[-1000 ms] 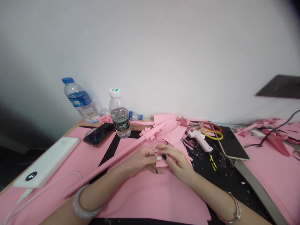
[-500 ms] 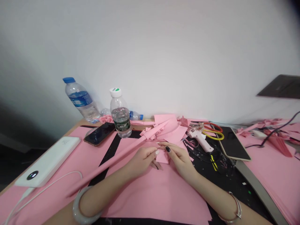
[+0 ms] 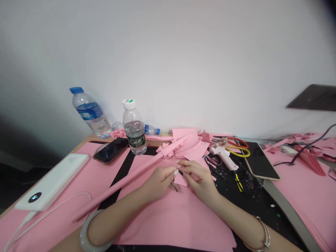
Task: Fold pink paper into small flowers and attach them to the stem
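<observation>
One small pink paper piece (image 3: pixel 181 180), held in a pinch by the fingers of both the left hand (image 3: pixel 161 178) and the right hand (image 3: pixel 201 177), above a large pink sheet (image 3: pixel 173 220); any folds appear mostly masked by the fingers. One long pink paper roll (image 3: pixel 131 179), lying diagonally. One white glue gun (image 3: pixel 223 155), beyond the right hand. One green-labelled water bottle (image 3: pixel 135 136), upright, smartphone (image 3: pixel 111 151) just beside. One white power bank (image 3: pixel 55 182), far left, cable (image 3: pixel 56 205) attached.

Soft light, wall (image 3: pixel 183 63) shadowed left, dark upper-right corner
</observation>
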A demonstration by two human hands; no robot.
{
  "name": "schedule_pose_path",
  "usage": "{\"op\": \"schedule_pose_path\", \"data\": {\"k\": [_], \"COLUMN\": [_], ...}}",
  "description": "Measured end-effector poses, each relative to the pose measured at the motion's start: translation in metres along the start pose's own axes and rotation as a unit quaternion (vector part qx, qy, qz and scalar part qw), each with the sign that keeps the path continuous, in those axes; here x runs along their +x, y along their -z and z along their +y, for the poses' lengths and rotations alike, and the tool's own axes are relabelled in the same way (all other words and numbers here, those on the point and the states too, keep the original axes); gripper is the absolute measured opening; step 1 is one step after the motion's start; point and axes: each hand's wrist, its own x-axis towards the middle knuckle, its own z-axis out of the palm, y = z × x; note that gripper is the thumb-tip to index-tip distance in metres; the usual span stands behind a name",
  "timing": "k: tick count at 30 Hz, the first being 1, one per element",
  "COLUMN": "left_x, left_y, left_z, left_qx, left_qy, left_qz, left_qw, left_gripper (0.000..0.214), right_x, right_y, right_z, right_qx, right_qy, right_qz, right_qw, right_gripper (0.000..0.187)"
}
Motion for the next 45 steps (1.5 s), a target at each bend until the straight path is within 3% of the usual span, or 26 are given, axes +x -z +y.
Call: {"op": "schedule_pose_path", "data": {"k": [7,17,20,23,26,31,34,35,40,45], "left_x": [-0.001,0.003,0.003,0.003,0.004,0.005,0.005,0.005,0.004,0.000], "left_y": [-0.004,-0.002,0.000,0.001,0.002,0.001,-0.001,-0.001,-0.002,-0.003], "left_z": [0.004,0.004,0.005,0.005,0.005,0.009,0.010,0.010,0.010,0.012], "left_qx": [-0.052,-0.151,-0.176,-0.138,-0.098,-0.087,-0.092,-0.097,-0.108,-0.101], "left_qy": [0.042,0.086,0.081,0.074,0.076,0.073,0.080,0.080,0.066,0.077], "left_qz": [0.011,0.035,0.023,0.013,0.008,0.024,0.025,0.023,0.004,-0.007], "left_qw": [0.998,0.984,0.981,0.988,0.992,0.993,0.992,0.992,0.992,0.992], "left_gripper": [0.035,0.035,0.037,0.035,0.039,0.047,0.047,0.046,0.040,0.034], "right_x": [0.002,0.001,0.000,-0.001,-0.003,-0.005,-0.004,-0.003,-0.003,-0.005], "right_y": [0.005,0.008,0.006,0.004,0.001,-0.003,-0.004,-0.004,-0.002,-0.002], "right_z": [-0.002,0.001,0.003,0.003,0.003,0.004,0.004,0.003,-0.002,-0.001], "right_qx": [-0.051,-0.078,-0.074,-0.056,-0.035,-0.020,-0.020,-0.024,-0.058,-0.068], "right_qy": [0.109,0.108,0.100,0.074,0.015,-0.107,-0.150,-0.155,-0.123,-0.098], "right_qz": [-0.026,-0.076,-0.072,-0.083,-0.086,-0.023,-0.031,-0.044,-0.114,-0.116], "right_qw": [0.992,0.988,0.990,0.992,0.996,0.994,0.988,0.987,0.984,0.986], "right_gripper": [0.027,0.037,0.034,0.026,0.028,0.039,0.017,0.011,0.032,0.032]}}
